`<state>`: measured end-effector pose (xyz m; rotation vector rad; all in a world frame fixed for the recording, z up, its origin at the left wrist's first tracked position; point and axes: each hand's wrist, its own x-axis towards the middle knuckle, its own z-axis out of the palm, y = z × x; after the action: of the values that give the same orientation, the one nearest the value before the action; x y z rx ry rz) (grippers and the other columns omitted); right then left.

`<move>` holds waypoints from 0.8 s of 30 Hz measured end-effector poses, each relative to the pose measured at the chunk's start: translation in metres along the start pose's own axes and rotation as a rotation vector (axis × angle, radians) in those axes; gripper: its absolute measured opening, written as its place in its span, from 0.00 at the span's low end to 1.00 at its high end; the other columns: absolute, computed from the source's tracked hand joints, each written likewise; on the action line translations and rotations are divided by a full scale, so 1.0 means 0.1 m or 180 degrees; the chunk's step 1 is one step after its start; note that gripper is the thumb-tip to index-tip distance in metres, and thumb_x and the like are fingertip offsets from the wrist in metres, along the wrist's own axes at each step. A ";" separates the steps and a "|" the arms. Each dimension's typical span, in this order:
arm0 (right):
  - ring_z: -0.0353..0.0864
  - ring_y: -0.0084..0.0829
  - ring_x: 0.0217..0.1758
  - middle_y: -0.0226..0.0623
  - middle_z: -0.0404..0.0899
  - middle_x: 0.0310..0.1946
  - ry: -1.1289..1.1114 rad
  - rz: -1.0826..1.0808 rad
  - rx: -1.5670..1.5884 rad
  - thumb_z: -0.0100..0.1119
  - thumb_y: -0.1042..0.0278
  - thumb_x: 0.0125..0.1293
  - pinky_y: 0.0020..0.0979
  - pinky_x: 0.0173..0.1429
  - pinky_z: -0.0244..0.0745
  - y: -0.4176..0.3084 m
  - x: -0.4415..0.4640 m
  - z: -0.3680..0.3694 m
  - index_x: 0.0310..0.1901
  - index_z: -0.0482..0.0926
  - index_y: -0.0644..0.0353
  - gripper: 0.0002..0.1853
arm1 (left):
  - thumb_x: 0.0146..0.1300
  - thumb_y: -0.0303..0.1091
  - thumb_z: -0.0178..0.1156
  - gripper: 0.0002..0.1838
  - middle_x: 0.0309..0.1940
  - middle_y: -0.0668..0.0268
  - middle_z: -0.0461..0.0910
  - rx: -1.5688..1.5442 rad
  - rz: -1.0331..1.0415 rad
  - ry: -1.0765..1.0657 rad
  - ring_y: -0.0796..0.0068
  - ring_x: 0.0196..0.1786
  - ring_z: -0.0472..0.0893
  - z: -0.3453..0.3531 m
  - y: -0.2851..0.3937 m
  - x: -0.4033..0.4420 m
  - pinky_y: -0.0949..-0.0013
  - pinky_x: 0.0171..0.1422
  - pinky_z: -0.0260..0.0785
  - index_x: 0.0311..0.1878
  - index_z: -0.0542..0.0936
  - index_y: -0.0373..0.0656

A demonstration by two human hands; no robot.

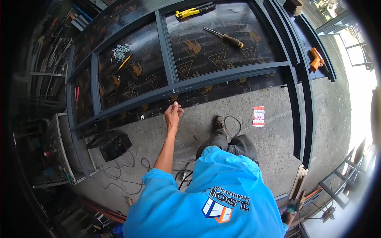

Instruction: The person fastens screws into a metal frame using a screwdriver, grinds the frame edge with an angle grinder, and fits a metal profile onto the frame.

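Note:
My left hand (pixel 173 115) is raised at the near edge of a dark grey metal frame (pixel 234 73), its thumb and fingertips pinched together. What they hold, if anything, is too small to make out. A small light fastener (pixel 173 91) shows on the frame bar just beyond it. Down at the lower right, my right hand (pixel 289 217) is closed around a green power drill (pixel 293 208), partly cut off from clear view by my blue sleeve. The frame lies on a black printed board (pixel 198 51).
On the board lie a yellow rivet tool (pixel 190 12), a screwdriver (pixel 228 38), a pile of rivets or screws (pixel 120 52), a pencil (pixel 125 61) and red-handled pliers (pixel 76 97). An orange tool (pixel 316 60) sits at right. Cables (pixel 131 168) and a black case (pixel 115 146) lie on the floor.

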<state>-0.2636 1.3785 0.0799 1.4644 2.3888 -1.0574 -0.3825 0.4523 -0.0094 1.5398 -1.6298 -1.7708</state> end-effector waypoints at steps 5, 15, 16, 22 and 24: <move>0.81 0.36 0.32 0.41 0.82 0.28 -0.0263 0.0648 -0.0351 0.66 0.73 0.41 0.37 0.40 0.76 0.89 -0.42 1.16 0.38 0.83 0.72 0.18 | 0.74 0.49 0.46 0.20 0.24 0.64 0.79 -0.0960 0.0146 0.0112 0.73 0.26 0.83 0.41 0.17 0.57 0.73 0.29 0.75 0.46 0.73 0.38; 0.84 0.46 0.38 0.48 0.84 0.33 -0.1330 -0.1503 -0.1511 0.68 0.71 0.39 0.41 0.45 0.76 -0.05 -1.86 3.14 0.44 0.82 0.66 0.24 | 0.69 0.42 0.56 0.17 0.29 0.58 0.84 0.0865 0.0136 -0.2099 0.72 0.27 0.83 0.47 -0.67 -0.83 0.70 0.30 0.77 0.39 0.80 0.34; 0.83 0.50 0.42 0.51 0.83 0.36 -0.1548 -0.1624 -0.1602 0.69 0.70 0.37 0.43 0.47 0.75 -0.51 -2.14 3.09 0.48 0.81 0.63 0.29 | 0.67 0.50 0.57 0.24 0.30 0.58 0.84 0.1126 0.0126 -0.2483 0.72 0.29 0.84 0.52 -0.97 -1.08 0.69 0.33 0.78 0.41 0.81 0.33; 0.83 0.45 0.46 0.48 0.82 0.43 -0.1338 -0.2849 -0.1290 0.72 0.67 0.34 0.40 0.51 0.76 -2.27 -3.14 3.12 0.60 0.72 0.60 0.43 | 0.49 0.74 0.61 0.55 0.55 0.46 0.75 0.1446 0.0925 -0.4192 0.55 0.60 0.75 0.78 -0.99 -2.41 0.59 0.64 0.67 0.62 0.67 0.29; 0.81 0.39 0.47 0.46 0.80 0.46 -0.1514 -0.3000 -0.0228 0.74 0.62 0.43 0.36 0.52 0.76 -2.55 -3.68 3.22 0.63 0.67 0.61 0.42 | 0.45 0.73 0.65 0.56 0.53 0.47 0.73 -0.0041 0.1017 -0.3817 0.56 0.60 0.73 0.70 -0.65 -2.75 0.60 0.66 0.64 0.62 0.65 0.29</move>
<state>-0.3586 0.8382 0.1356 -0.0561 2.6611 -1.2410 -0.3048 0.7245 0.0573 0.0136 -2.0765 -2.6360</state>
